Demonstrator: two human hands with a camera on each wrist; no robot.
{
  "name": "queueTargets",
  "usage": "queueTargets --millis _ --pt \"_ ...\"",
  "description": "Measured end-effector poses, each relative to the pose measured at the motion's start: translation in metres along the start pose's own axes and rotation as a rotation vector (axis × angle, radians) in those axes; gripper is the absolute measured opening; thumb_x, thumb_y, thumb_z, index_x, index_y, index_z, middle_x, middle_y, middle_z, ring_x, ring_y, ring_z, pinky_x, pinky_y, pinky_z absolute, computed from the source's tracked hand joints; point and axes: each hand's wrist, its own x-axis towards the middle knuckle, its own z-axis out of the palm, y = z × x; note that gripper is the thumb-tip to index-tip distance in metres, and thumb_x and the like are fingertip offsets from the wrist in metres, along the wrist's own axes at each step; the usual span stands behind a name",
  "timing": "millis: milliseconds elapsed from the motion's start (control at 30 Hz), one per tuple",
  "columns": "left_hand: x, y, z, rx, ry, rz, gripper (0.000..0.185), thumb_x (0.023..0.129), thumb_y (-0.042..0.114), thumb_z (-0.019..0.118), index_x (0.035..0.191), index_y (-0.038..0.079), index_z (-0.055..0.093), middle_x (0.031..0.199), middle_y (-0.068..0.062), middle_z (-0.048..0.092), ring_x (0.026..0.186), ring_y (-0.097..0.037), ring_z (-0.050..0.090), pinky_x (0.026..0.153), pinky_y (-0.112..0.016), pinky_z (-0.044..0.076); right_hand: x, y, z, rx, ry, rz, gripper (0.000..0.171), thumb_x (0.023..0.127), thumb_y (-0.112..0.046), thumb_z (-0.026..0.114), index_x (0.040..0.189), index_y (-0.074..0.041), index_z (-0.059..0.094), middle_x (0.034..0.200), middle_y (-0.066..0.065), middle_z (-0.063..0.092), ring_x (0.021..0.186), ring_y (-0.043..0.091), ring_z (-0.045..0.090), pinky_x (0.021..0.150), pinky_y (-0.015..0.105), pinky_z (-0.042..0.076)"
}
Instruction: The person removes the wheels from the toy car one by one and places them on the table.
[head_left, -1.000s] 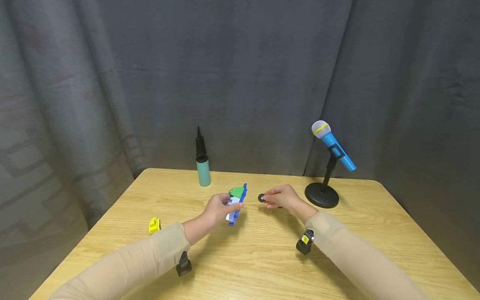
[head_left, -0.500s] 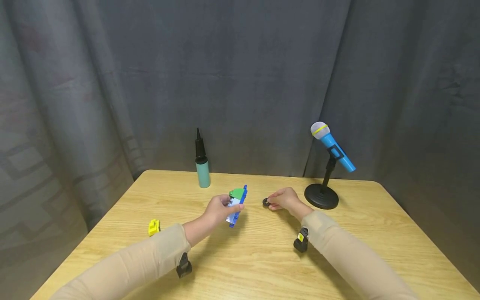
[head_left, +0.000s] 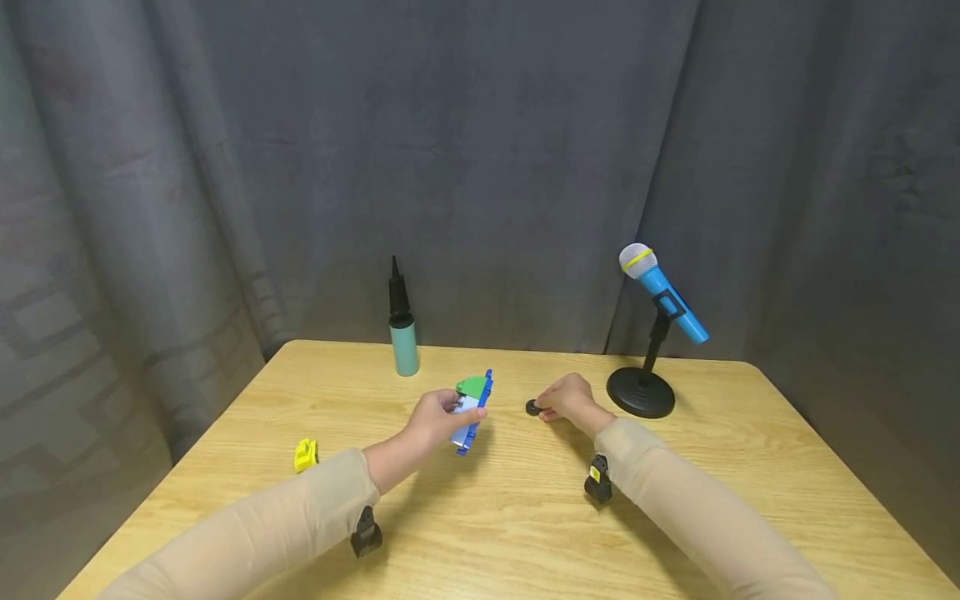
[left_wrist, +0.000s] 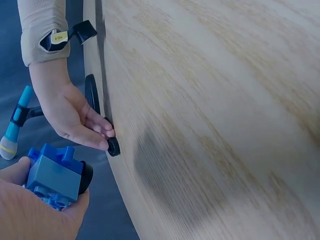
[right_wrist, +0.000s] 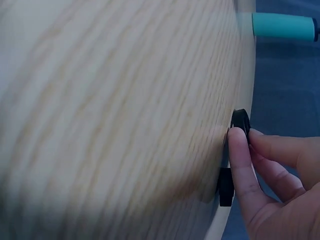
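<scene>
- Pinching a small black wheel (head_left: 532, 407) between thumb and fingertips, the right hand (head_left: 566, 398) holds it down at the tabletop (head_left: 510, 508), just right of the middle; the right wrist view shows a second black wheel (right_wrist: 225, 187) lying close beneath the same hand.
- Judging by its look, that wheel is light, hard plastic or rubber, small enough to slip away, so a pinch on the rim suits it better than on the flat faces.
- Curled around a blue brick toy (head_left: 472, 408) with a green top, the left hand (head_left: 435, 418) keeps it lifted just above the wood, a little apart from the wheel.
- Stiff and light, the toy looks liable to pop apart at its joints; gripping its solid blue body seems safest.
- Farther out stand a teal pump (head_left: 403, 333), a blue microphone (head_left: 660, 293) on its stand, and a yellow piece (head_left: 305, 455) at the left.
</scene>
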Motion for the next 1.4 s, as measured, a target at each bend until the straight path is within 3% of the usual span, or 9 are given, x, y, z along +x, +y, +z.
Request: queueTargets --millis 233,533,767,1000,1200,1400 --pt "-0.002 0.002 -0.001 -0.021 -0.007 0.009 0.046 0.084 0.021 0.076 0.119 -0.007 0.06 0.101 -0.014 0.068 0.086 -0.022 0.065 0.081 -0.038 0.057 0.001 -0.002 -0.001 -0.008 0.004 0.001 0.01 0.08 0.006 0.072 0.088 0.012 0.069 0.076 0.019 0.071 0.049 0.011 0.064 0.057 0.025 0.058" --pt "-0.004 -0.002 -0.001 -0.013 -0.015 -0.007 0.05 0.084 0.02 0.076 0.121 -0.008 0.059 0.108 -0.016 0.068 0.088 -0.017 0.065 0.08 -0.032 0.057 -0.004 -0.002 -0.006 0.044 -0.034 0.079 0.022 0.086 -0.002 0.07 0.103 0.012 0.066 0.075 0.015 0.07 0.053 0.011 0.066 0.062 0.026 0.059" --pt "0.001 -0.003 -0.002 -0.022 -0.121 0.048 0.039 0.093 0.02 0.065 0.118 -0.008 0.057 0.105 -0.022 0.068 0.097 -0.033 0.067 0.078 -0.033 0.056 -0.013 -0.017 -0.02 0.105 -0.091 0.019 0.028 0.09 -0.005 0.064 0.111 0.014 0.063 0.087 0.018 0.07 0.061 0.011 0.068 0.07 0.028 0.059" --pt "0.003 -0.001 -0.004 0.147 -0.222 0.094 0.045 0.099 0.025 0.055 0.13 -0.007 0.045 0.105 -0.02 0.065 0.095 -0.029 0.064 0.074 -0.034 0.053 -0.028 -0.034 -0.025 0.156 -0.222 -0.059 0.037 0.094 -0.011 0.06 0.122 0.015 0.057 0.115 0.032 0.063 0.073 0.013 0.07 0.075 0.03 0.059" --pt "0.004 0.001 -0.004 0.199 -0.298 0.149 0.039 0.101 0.023 0.053 0.125 -0.006 0.044 0.098 -0.017 0.061 0.087 -0.025 0.061 0.068 -0.029 0.049 -0.044 -0.045 -0.023 0.133 -0.37 -0.105 0.042 0.096 -0.02 0.059 0.126 0.01 0.057 0.117 0.031 0.062 0.084 0.021 0.072 0.09 0.043 0.055" --pt "0.003 0.005 -0.006 0.234 -0.373 0.19 0.04 0.101 0.023 0.052 0.126 -0.007 0.043 0.099 -0.015 0.059 0.086 -0.024 0.059 0.069 -0.028 0.048 -0.058 -0.056 -0.02 0.109 -0.511 -0.193 0.051 0.097 -0.033 0.058 0.13 0.006 0.054 0.116 0.027 0.064 0.095 0.03 0.07 0.088 0.042 0.056"
